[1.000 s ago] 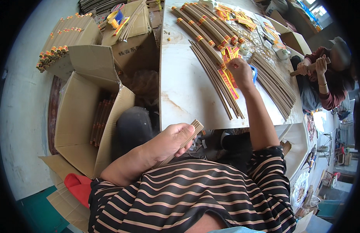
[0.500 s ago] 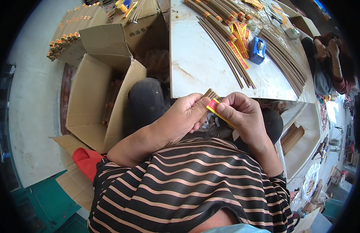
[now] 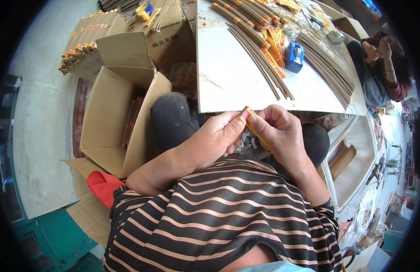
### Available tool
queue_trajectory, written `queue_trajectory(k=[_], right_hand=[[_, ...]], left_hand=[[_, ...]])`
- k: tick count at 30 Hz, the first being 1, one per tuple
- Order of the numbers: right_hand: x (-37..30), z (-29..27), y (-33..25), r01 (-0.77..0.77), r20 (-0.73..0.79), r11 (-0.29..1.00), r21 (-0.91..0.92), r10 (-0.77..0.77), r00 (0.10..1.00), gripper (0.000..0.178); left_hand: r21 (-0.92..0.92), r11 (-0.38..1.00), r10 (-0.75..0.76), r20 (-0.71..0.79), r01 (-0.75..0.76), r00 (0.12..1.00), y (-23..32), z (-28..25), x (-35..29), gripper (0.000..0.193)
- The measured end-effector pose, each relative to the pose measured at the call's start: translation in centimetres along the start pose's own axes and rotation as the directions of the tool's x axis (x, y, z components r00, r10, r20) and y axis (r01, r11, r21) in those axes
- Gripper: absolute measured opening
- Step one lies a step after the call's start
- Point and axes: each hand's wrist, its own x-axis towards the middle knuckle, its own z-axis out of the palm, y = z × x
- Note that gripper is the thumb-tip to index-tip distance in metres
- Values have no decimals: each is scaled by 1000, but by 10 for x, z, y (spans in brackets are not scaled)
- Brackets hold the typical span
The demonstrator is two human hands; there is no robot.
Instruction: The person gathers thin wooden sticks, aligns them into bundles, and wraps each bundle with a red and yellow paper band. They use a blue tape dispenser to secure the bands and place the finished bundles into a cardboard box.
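Over my lap, just off the table's near edge, my left hand (image 3: 213, 135) grips a short-looking bundle of brown incense sticks (image 3: 244, 109); only its end shows past the thumb. A red and yellow paper label (image 3: 246, 116) lies across that end. My right hand (image 3: 281, 130) pinches the label between thumb and forefinger, its strip bending down beneath the fingers. Both hands nearly meet at the bundle. On the table, loose incense sticks (image 3: 253, 54) lie beside a pile of similar labels (image 3: 275, 47).
A blue tape dispenser (image 3: 294, 58) stands on the white table (image 3: 219, 77), near more sticks (image 3: 328, 68). At my left, an open cardboard box (image 3: 106, 113) holds wrapped bundles. Further bundles (image 3: 90, 34) are stacked behind it. Another person (image 3: 382, 63) sits at far right.
The label now bends more closely round the bundle's end, and less of the bundle shows. My right fingers have shifted slightly left and up. The whole view has moved a little.
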Motion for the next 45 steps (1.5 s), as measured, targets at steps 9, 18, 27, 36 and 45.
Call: queue_trajectory(k=[9,18,27,36,45], right_hand=[[0,-3,-6,-76,33,997,-25,77,996,24],[5,-4,-2,14,24,995,-100,-11,1000,25],[5,-6,4,7,14,998,-63,-6,1000,24],[21,-5,27,371,-135,927,-57,-375,917,31],[-4,-13,6,55,32,995,-83,-53,998,26]], left_hand=[[-56,998,18,81,-13,997,2,-6,-2,43],[-51,999,-7,6,7,1000,-1,-2,1,41],[-91,996,-17,-5,16,1000,2,-2,-1,38],[-6,1000,-1,-50,1,999,7,6,-5,39],[301,936,239,-157,-184,958,-2,21,-3,45]])
